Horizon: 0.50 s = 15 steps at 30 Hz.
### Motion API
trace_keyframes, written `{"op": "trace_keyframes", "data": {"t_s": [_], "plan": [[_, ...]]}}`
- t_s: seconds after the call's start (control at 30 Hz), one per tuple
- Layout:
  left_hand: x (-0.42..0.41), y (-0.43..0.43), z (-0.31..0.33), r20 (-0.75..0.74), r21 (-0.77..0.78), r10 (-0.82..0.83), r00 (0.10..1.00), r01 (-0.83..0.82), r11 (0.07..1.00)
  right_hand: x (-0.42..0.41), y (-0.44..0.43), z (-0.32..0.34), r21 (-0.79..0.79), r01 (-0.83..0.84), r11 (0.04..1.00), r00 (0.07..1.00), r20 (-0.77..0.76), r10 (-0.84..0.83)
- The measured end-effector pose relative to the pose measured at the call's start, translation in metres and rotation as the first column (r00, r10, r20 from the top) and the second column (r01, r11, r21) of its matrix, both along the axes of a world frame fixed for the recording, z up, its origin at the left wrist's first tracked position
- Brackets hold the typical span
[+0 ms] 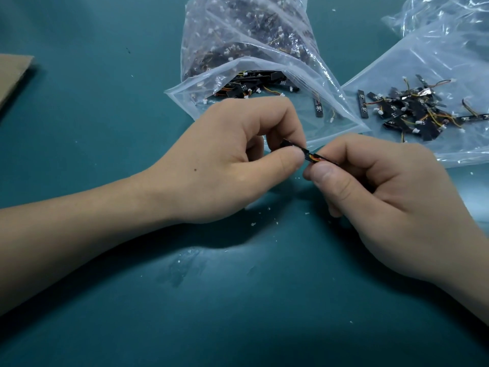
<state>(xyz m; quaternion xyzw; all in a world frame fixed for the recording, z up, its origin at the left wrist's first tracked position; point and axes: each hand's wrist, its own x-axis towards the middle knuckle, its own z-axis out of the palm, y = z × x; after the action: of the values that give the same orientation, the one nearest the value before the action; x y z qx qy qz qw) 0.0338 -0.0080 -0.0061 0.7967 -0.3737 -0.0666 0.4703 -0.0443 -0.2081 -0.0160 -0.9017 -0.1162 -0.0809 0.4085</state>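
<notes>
A small black strip board with red, orange and yellow wires (311, 155) is held between both hands above the green table. My left hand (238, 160) pinches its left end between thumb and curled fingers. My right hand (383, 197) pinches its right end between thumb and forefinger. Most of the board is hidden by my fingers.
An open clear plastic bag (248, 62) full of the same black wired boards lies just behind my hands. A second flat plastic bag (434, 64) at the right has a loose pile of boards (412, 109) on it. A cardboard piece (13, 75) lies at the left edge. White crumbs dot the green mat (132, 287).
</notes>
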Motion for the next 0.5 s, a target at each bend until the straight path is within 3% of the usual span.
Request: {"op": "trace_keyframes", "data": {"t_s": [0.23,0.5], "plan": [[-0.0008,0.0003,-0.0015,-0.047,0.016,0.002,0.999,-0.001,1.0,-0.0005,0.0009,0.0013,0.065,0.023,0.998,1.0,-0.007,-0.022],[0.0,0.0018,-0.0015,-0.015,0.037,-0.035,0.999,0.036,0.999,0.0007,0.0011,0.0008,0.0,0.027,1.0,0.999,-0.024,-0.027]]}}
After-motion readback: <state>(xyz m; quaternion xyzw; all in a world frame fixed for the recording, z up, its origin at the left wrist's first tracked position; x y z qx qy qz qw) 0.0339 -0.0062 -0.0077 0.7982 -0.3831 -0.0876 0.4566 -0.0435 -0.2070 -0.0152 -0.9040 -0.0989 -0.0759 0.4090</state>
